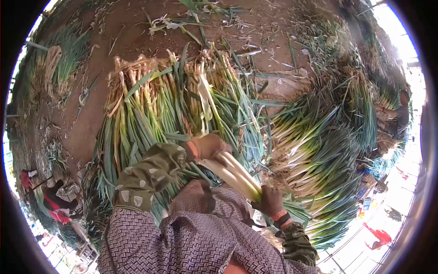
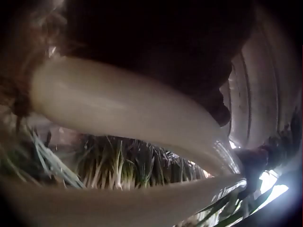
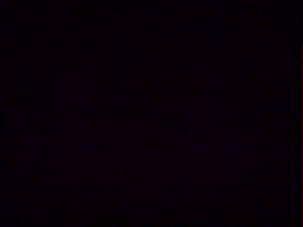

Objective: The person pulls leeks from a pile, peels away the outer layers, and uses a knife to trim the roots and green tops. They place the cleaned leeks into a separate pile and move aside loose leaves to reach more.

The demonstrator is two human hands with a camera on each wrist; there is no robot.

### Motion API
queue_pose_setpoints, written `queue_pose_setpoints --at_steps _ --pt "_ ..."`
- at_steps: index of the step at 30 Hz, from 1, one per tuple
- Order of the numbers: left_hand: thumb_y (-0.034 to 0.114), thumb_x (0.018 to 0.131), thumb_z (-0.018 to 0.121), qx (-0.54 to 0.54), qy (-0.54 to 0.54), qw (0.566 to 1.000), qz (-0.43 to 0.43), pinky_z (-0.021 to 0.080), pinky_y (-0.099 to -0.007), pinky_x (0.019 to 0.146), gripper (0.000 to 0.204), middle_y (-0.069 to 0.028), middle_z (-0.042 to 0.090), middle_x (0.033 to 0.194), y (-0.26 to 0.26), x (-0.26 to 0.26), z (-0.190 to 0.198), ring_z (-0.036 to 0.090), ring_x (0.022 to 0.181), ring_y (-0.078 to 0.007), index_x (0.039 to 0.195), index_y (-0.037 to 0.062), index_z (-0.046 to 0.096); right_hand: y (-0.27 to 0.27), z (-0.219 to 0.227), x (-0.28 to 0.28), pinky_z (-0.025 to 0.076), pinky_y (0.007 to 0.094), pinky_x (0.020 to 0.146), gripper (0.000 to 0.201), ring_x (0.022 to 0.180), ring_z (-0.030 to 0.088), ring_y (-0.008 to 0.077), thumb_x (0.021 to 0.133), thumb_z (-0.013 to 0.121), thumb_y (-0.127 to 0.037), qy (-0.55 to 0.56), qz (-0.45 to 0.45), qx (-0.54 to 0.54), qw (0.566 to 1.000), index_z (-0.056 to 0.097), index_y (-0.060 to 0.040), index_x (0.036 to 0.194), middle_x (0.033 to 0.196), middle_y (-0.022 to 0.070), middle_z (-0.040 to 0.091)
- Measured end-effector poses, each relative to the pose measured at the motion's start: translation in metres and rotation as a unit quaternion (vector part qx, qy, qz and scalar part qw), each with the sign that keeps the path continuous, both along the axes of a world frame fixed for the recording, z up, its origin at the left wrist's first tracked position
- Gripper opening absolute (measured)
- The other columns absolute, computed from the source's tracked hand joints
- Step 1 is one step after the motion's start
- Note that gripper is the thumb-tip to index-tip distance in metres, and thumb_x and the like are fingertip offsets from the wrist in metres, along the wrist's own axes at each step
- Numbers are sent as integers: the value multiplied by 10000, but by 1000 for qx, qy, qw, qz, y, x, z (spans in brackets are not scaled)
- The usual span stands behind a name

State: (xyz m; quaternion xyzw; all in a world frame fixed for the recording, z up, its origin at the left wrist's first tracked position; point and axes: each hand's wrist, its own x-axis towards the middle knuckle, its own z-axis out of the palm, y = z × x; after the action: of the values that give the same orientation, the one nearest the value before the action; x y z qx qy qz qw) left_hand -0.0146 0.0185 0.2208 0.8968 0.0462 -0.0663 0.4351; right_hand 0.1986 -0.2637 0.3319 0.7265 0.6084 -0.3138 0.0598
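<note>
In the head view, several thick green onions (image 1: 235, 176) slant across my lap, their pale shafts showing between my two hands. My right hand (image 1: 270, 201), in a dark glove, grips them where white turns to green. At their upper left end my left hand (image 1: 210, 147), in a brown glove, bends over the shafts and holds them, hiding that end. The left wrist view shows a white shaft (image 2: 118, 101) close up with dark roots (image 2: 19, 99) at its end, and my dark left hand above it. The right wrist view is black.
A thick row of green onions (image 1: 150, 107), roots away from me, lies ahead. A larger pile (image 1: 319, 160) lies to the right, roots toward the middle. Loose leaves and scraps (image 1: 173, 25) litter the brown ground (image 1: 123, 18). Another person (image 1: 401, 114) is at the far right.
</note>
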Motion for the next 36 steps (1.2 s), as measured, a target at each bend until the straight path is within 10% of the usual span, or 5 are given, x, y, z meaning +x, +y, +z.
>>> queue_pose_setpoints --at_steps 10,18,26,31,36 --pt "614 905 564 229 118 965 49 519 -414 593 510 -107 661 692 79 -76 31 666 615 -281 901 130 725 0 32 -17 495 457 610 562 652 631 360 638 825 -424 34 46 24 998 552 -46 952 758 145 625" --pt "632 773 691 384 132 835 372 388 -447 982 962 -270 290 1285 288 -160 121 409 1172 -362 1314 -30 250 -48 18 46 562 485 690 753 725 671 427 639 843 -417 -34 -138 -92 986 536 12 1176 875 210 691" --pt "623 664 812 231 187 954 -49 51 -611 1217 1339 -131 81 1663 43 -37 88 90 1533 -300 1593 86 11 77 -51 28 497 481 657 686 760 619 331 671 797 -525 -37 212 20 976 563 -50 1108 879 145 595" --pt "275 742 825 69 186 968 156 605 -299 723 922 -103 736 955 20 -71 51 709 724 -214 1512 69 363 184 -39 31 415 382 700 483 699 494 204 639 816 -391 -96 339 135 926 586 -96 944 776 42 543" --pt "172 754 767 -249 83 894 363 596 -311 746 561 -109 722 931 3 -111 41 708 749 -203 1260 15 583 301 -6 -1 409 396 920 420 903 613 245 633 826 -307 -79 461 163 868 635 -129 962 890 51 661"
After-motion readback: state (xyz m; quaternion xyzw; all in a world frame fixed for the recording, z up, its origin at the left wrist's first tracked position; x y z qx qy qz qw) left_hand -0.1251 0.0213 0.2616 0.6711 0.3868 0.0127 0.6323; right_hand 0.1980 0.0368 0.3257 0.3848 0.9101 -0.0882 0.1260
